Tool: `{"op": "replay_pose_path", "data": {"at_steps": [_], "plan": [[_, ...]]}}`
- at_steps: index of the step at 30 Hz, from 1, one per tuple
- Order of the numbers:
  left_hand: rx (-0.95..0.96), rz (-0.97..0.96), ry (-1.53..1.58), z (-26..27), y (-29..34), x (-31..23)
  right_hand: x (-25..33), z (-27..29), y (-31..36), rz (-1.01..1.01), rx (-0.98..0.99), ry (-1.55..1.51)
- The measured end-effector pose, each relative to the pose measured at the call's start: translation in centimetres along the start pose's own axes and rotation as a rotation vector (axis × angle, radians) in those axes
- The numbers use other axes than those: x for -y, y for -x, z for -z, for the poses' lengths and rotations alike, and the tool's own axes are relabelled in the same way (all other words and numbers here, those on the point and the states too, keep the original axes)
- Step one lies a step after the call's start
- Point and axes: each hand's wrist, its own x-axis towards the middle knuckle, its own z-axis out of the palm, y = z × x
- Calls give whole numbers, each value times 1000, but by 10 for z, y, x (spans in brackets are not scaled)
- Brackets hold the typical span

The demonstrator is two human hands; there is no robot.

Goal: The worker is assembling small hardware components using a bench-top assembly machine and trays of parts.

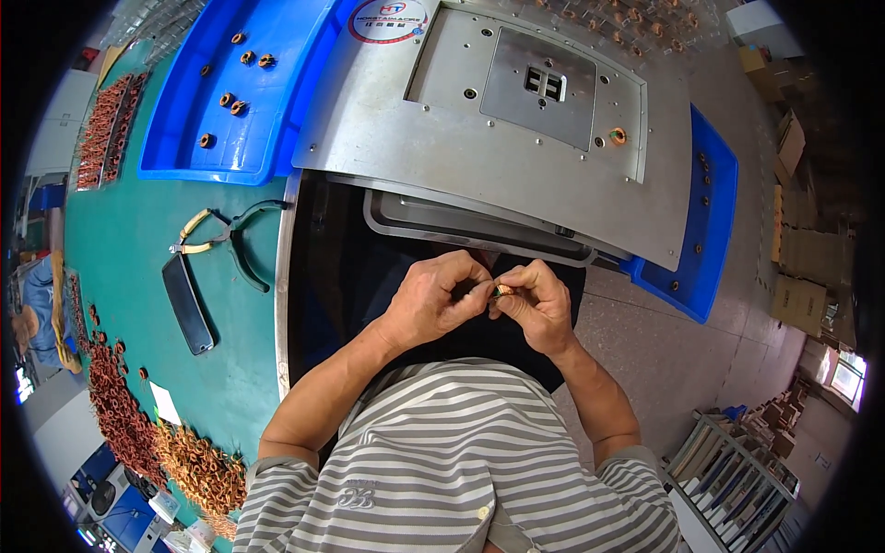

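The right hand (539, 309) grasps a small ring-shaped copper-and-green coil (503, 290) in its fingertips, above the person's lap, near the flat silver metal machine top (406, 129). The left hand (438, 293) is pinched beside the coil; what it grips cannot be told. A round white label (387, 20) with red-and-blue lettering marks the machine top's far left corner. The grey-and-white striped shirt (433, 442) bears an embroidered emblem (357, 494).
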Motion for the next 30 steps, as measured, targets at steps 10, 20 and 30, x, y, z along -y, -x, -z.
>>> {"op": "replay_pose_path", "data": {"at_steps": [10, 20, 30], "plan": [[24, -88, -189, 13, 10, -43, 48, -14, 12, -89, 9, 122], [32, 27, -190, 20, 8, -68, 42, -17, 6, 7, -3, 26], [-185, 185, 163, 21, -15, -79, 74, -29, -33, 57, -184, 24]]}}
